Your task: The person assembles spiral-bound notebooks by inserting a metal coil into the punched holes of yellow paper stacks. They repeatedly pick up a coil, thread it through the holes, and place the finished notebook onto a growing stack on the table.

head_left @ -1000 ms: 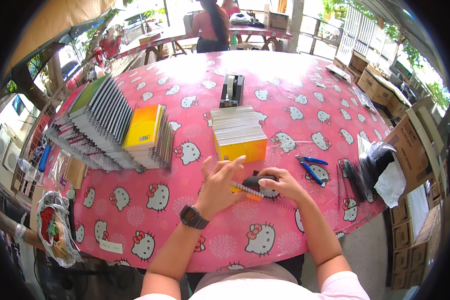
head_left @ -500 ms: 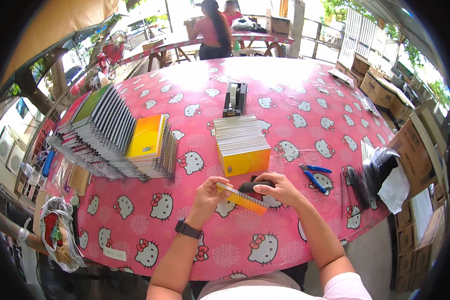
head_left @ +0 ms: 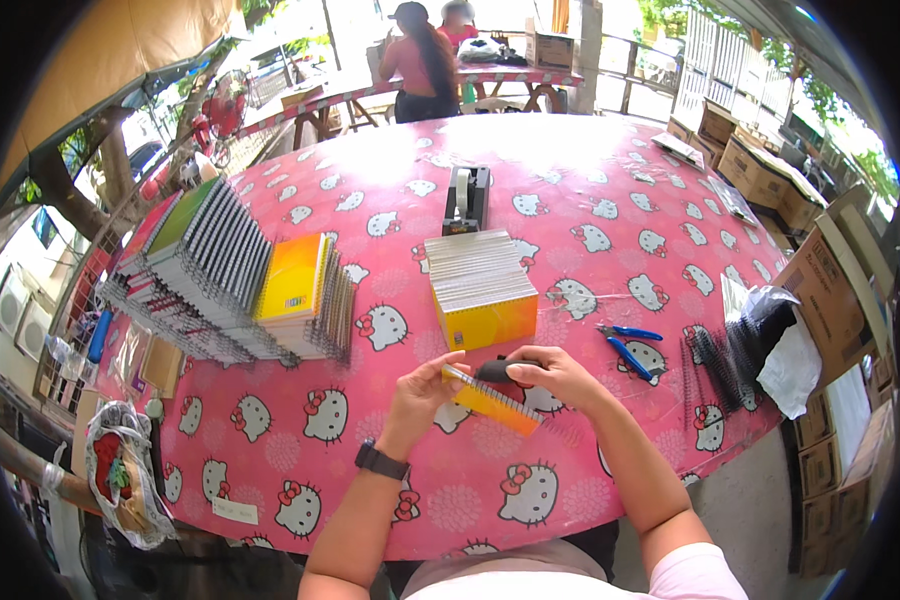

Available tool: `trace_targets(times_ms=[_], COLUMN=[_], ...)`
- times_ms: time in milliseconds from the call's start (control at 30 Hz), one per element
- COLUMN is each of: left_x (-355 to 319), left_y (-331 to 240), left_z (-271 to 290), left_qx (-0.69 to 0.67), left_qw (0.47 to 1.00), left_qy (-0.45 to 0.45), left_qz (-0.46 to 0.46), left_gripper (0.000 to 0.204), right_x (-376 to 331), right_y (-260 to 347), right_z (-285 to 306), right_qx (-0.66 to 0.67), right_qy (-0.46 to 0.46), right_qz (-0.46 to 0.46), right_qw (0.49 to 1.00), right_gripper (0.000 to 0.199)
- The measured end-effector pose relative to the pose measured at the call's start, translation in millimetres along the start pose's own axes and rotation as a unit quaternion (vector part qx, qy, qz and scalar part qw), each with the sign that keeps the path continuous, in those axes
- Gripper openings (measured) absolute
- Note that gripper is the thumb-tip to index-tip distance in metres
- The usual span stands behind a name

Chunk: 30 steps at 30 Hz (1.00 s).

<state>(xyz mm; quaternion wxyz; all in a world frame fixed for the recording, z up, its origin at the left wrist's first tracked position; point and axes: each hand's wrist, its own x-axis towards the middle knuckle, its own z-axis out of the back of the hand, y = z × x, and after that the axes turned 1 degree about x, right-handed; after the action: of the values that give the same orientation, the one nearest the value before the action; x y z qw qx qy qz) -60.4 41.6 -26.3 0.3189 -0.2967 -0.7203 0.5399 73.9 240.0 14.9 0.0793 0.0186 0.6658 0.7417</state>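
My left hand grips the left end of a small yellow-orange notebook, held tilted above the table with its spine up. A thin spiral coil runs along the spine and sticks out past the right end. In my right hand is a dark, stubby cylindrical tool, its tip close to the spine near my left fingers. Whether it touches the coil I cannot tell. Just beyond my hands sits a block of yellow notebooks with pale page edges upward.
Spiral-bound notebooks are piled at left, beside a yellow-covered stack. A tape dispenser stands beyond the block. Blue-handled cutters and black spiral coils lie at right, near cardboard boxes. Two people are at a far table.
The notebook and both hands stay in nearly the same place, with slight shifts of the fingers and the dark tool. The whole view has moved a little.
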Motion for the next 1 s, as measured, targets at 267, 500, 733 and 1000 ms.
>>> trace_targets(times_ms=[267, 500, 733, 1000], left_x=[-2, -4, -6, -14], left_y=[3, -5, -18, -46], left_z=[2, -1, -14, -26], left_qx=[0.045, 0.095, 0.055, 0.115], left_qw=[0.999, 0.995, 0.998, 0.993], left_qy=[-0.001, 0.007, 0.010, -0.020], left_qz=[-0.009, 0.019, 0.013, -0.010], left_gripper=[0.034, 0.028, 0.022, 0.017], right_x=[0, -5, -27, -44], right_y=[-1, -7, 17, 6], right_z=[-7, 9, 36, 55], right_qx=[0.139, -0.079, -0.268, -0.430], right_qy=[-0.005, -0.066, -0.094, -0.245], right_qz=[0.020, 0.008, 0.050, 0.096], right_qw=[0.990, 0.995, 0.957, 0.863], right_gripper=[0.047, 0.053, 0.063, 0.059])
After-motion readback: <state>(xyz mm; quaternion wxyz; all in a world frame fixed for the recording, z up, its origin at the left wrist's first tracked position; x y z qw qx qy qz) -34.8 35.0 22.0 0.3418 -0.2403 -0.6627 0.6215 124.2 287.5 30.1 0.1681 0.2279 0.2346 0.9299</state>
